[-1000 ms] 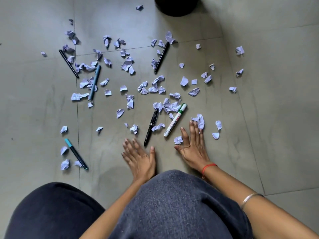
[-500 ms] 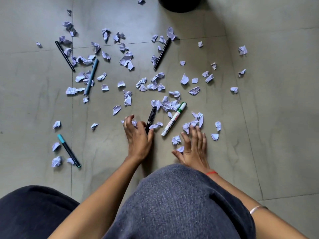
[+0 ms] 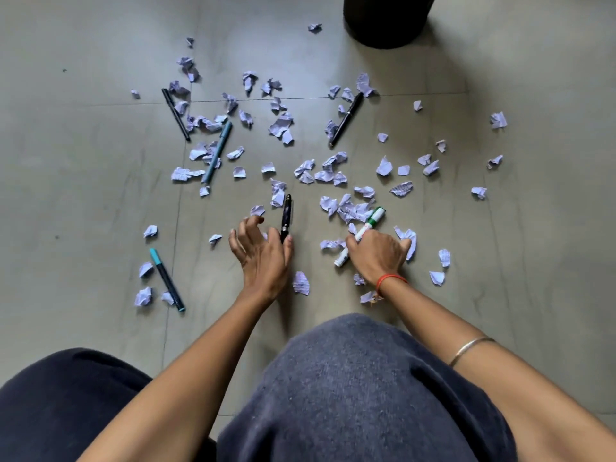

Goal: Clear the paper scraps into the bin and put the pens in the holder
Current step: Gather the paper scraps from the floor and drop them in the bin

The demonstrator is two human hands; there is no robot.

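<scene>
Your left hand [image 3: 263,255] grips the lower end of the black pen [image 3: 286,216] between thumb and forefinger, the other fingers spread above the floor [image 3: 83,161]. Your right hand [image 3: 376,255] is closed around the white marker [image 3: 361,233], whose green cap points away from you. Paper scraps [image 3: 280,125] lie scattered across the floor around four more pens. A dark container [image 3: 386,18] stands at the top edge, well apart from both hands.

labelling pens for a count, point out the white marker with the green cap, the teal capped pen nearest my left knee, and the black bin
white marker [image 3: 368,224], head view, barrel just below the green cap
teal capped pen [image 3: 165,279], head view, mid barrel
black bin [image 3: 386,25], head view, side wall
</scene>
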